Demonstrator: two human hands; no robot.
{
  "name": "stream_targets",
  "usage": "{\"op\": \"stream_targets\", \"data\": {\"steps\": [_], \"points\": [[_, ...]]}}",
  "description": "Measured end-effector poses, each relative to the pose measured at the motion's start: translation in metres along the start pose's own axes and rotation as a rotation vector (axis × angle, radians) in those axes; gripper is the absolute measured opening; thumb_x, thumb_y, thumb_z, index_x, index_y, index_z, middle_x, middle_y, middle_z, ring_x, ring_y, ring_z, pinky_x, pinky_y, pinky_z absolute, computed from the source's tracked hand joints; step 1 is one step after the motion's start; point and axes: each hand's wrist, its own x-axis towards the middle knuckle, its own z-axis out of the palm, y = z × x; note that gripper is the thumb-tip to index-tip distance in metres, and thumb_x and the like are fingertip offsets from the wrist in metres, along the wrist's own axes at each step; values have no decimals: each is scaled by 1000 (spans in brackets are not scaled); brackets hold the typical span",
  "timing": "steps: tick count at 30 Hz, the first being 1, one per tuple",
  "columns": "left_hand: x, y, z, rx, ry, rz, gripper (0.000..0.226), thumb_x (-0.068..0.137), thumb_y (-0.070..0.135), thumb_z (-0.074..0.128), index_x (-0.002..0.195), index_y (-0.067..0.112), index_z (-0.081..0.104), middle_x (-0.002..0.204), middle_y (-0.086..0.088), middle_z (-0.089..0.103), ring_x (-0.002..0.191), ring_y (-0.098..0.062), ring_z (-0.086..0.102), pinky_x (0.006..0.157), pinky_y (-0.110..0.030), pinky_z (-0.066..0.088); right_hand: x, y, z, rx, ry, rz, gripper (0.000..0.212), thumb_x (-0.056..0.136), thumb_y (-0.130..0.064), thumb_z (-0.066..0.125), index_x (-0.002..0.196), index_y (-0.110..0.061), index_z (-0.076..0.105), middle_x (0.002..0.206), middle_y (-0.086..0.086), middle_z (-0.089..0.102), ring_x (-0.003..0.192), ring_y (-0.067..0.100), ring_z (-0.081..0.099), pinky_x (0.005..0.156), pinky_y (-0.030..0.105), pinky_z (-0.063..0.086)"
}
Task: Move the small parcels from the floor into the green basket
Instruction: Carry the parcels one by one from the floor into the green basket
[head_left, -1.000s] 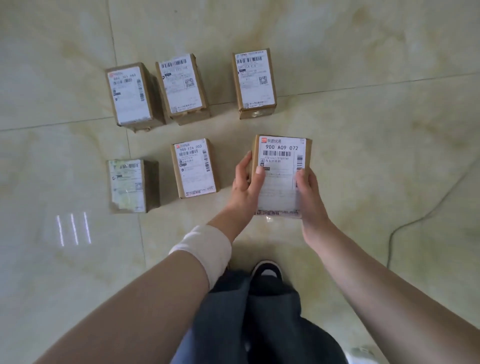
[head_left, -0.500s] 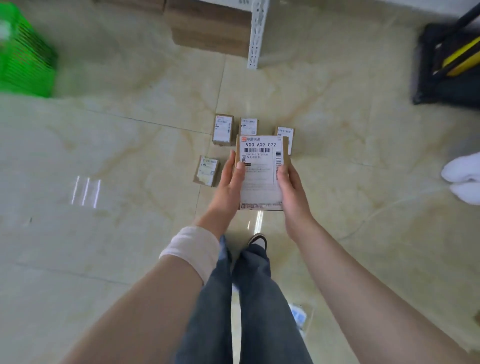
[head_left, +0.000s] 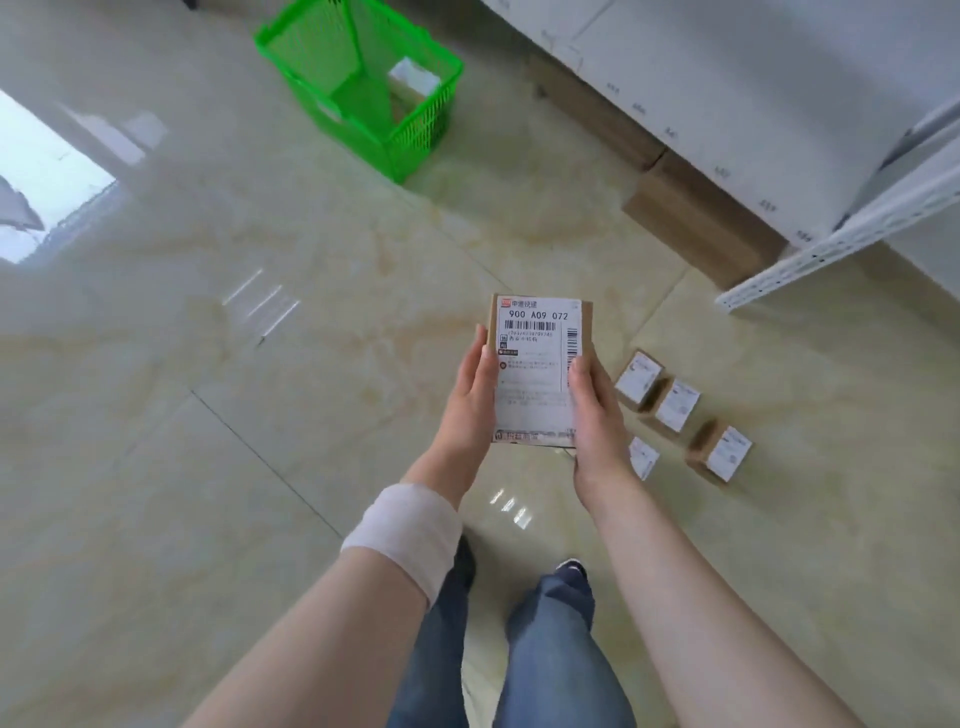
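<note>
A small brown parcel with a white shipping label is held up in front of me, label facing me. My left hand grips its left side and my right hand grips its right side. The green basket stands on the floor far ahead to the upper left, with one labelled parcel inside it. Several more small parcels lie on the floor just right of my hands; one is partly hidden behind my right wrist.
White shelving and a white wall run along the upper right, with larger brown cartons on the floor beneath. My legs and shoes are below my hands. Glossy tiled floor lies between me and the basket.
I have stood up and turned left with the parcel held in both hands. The floor parcels have shifted to my right and the green basket has come into view ahead.
</note>
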Motion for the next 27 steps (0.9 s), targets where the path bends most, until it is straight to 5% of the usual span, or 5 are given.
{"op": "stream_targets", "data": {"steps": [7,13,27], "points": [[55,64,-109,-79,109,-3,50,97,45,31,145,34,26,146,11,39,124,-4,41,100,-23,32,50,-23,136,13,-74,36,53,91,-46,49,139,-25,43,128,3,63,112,23,63,93,45,53],[129,130,-177,-94,161,-12,52,95,48,32,145,33,29,149,9,38,135,-10,38,115,-33,28,115,-65,236,-6,-87,31,72,76,-53,54,140,-20,43,131,4,60,115,20,62,95,42,52],[304,284,-349,-94,189,-3,52,96,39,39,145,23,32,149,3,40,134,-11,40,106,-24,31,254,-155,471,-10,-94,84,48,94,-38,47,138,-18,44,131,9,60,115,26,61,87,38,54]]}}
